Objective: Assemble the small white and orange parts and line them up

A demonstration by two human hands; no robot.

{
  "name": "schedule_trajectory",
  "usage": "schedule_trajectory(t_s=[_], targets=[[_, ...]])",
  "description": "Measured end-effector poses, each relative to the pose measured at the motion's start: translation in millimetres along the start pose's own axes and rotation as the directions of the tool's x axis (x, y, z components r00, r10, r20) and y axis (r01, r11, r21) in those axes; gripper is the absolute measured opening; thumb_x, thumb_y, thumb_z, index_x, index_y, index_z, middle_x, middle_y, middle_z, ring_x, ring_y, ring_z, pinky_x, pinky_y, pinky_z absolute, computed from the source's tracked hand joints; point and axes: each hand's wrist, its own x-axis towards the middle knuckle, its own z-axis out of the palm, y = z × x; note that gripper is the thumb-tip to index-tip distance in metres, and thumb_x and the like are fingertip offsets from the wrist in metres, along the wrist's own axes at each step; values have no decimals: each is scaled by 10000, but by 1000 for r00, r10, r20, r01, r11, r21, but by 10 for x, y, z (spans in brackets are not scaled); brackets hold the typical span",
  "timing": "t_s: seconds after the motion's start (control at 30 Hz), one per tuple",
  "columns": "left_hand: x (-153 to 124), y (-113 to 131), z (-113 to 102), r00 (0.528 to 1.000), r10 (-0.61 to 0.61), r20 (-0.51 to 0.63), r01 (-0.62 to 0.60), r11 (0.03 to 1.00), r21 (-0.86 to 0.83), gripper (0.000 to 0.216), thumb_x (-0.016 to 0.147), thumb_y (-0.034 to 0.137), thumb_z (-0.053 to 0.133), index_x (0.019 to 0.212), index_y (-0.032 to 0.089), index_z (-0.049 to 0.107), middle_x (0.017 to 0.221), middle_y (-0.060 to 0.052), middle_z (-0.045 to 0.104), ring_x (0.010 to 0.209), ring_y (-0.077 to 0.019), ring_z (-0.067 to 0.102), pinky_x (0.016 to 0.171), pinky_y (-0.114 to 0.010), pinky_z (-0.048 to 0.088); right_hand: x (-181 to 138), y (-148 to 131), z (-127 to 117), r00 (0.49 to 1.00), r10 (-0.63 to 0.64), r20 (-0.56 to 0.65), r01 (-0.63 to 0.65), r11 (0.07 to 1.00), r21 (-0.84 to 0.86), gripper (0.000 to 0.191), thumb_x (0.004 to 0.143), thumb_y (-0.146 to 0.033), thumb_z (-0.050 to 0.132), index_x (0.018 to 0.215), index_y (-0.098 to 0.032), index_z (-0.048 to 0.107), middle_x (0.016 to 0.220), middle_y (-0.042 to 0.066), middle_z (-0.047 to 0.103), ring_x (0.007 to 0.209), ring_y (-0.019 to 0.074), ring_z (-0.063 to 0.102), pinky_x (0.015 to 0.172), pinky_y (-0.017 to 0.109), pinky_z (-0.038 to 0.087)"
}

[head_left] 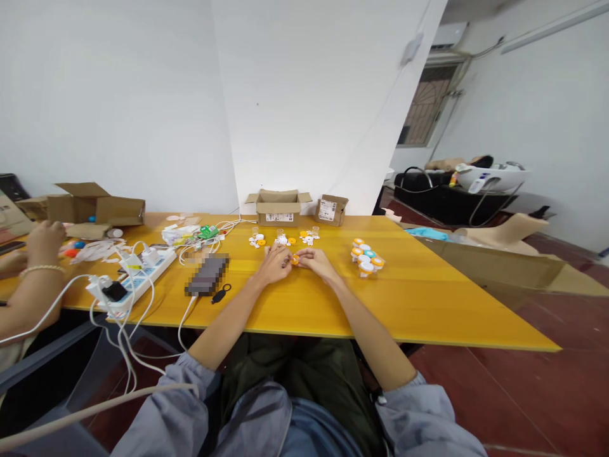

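Observation:
Above the yellow table, my right hand [316,262] pinches a small orange round piece [295,259], which looks like a lid. My left hand [275,265] is right beside it with its fingers curled. What those fingers hold is mostly hidden and too small to name. Just beyond my hands lie small groups of white and orange round parts [261,242], with little clear cups [315,231] among them. To the right of my right hand stands a cluster of small clear jars [366,269] with orange, white and teal tops.
Two cardboard boxes [277,217] [332,211] stand at the wall. To my left are a power strip [143,279] with white cables, a blurred dark device [207,275] and a black strap [219,294]. Another person's arm [42,279] reaches in at far left, near an open carton [98,203].

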Motion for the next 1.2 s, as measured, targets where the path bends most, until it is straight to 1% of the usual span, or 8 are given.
schedule_trajectory(t_s=[0.1, 0.23, 0.4, 0.57, 0.77, 0.97, 1.1, 1.2], targets=[[-6, -1, 0, 1000, 20, 4, -20, 1000, -18, 82, 874, 253, 616, 949, 245, 646, 1008, -54, 696, 1112, -272, 530, 973, -425, 355, -21, -16, 1, 1000, 18, -7, -18, 999, 28, 148, 674, -179, 783, 788, -201, 692, 800, 34, 758, 818, 195, 747, 838, 368, 641], [-4, -22, 11, 999, 32, -10, -33, 998, -48, 109, 879, 329, 669, 941, 243, 646, 974, -47, 699, 1092, -266, 547, 974, -417, 356, -48, -60, 25, 997, 71, -11, -70, 992, 101, 150, 674, -152, 800, 763, -198, 688, 814, 31, 756, 821, 181, 744, 857, 351, 638], [9, -48, 24, 999, 25, -30, -26, 998, -57, 78, 889, 314, 660, 923, 245, 651, 957, -38, 705, 1098, -260, 555, 981, -418, 358, -80, -138, 52, 992, 129, -12, -123, 968, 219, 116, 708, -120, 780, 751, -195, 701, 789, 10, 749, 793, 146, 731, 867, 317, 634], [13, -64, 41, 999, 19, -42, -21, 999, -43, 78, 903, 306, 642, 955, 252, 665, 987, -41, 707, 1092, -258, 552, 979, -423, 365, -92, -180, 59, 984, 177, -7, -168, 950, 265, 140, 755, -60, 712, 749, -200, 704, 714, -6, 729, 726, 123, 720, 851, 292, 634], [14, -54, 33, 999, 26, -47, -28, 999, -43, 82, 924, 288, 613, 972, 252, 668, 994, -41, 714, 1095, -257, 553, 973, -416, 383, -114, -194, 85, 984, 176, -4, -167, 942, 291, 217, 699, 18, 705, 739, -193, 672, 722, -10, 737, 715, 127, 739, 848, 279, 631], [16, -38, 27, 998, 45, -47, -48, 998, -52, 74, 904, 264, 637, 970, 251, 669, 974, -40, 720, 1098, -259, 559, 986, -424, 395, -116, -195, 73, 981, 195, -23, -182, 944, 274, 245, 658, 25, 734, 749, -191, 661, 687, -12, 735, 690, 135, 746, 785, 255, 638], [18, -39, 25, 998, 54, -38, -56, 997, -55, 115, 894, 271, 648, 1006, 252, 668, 1008, -50, 721, 1107, -267, 556, 984, -429, 405, -101, -176, 60, 979, 199, -35, -184, 948, 258, 257, 639, 40, 735, 735, -185, 656, 650, -18, 721, 655, 131, 738, 742, 237, 635], [17, -41, 20, 997, 67, -31, -69, 996, -54, 137, 901, 283, 637, 1030, 258, 673, 1013, -51, 722, 1111, -269, 553, 986, -429, 404, -90, -157, 57, 980, 195, -40, -178, 951, 253, 252, 637, 43, 725, 728, -182, 657, 660, -11, 728, 647, 132, 735, 744, 244, 637]])
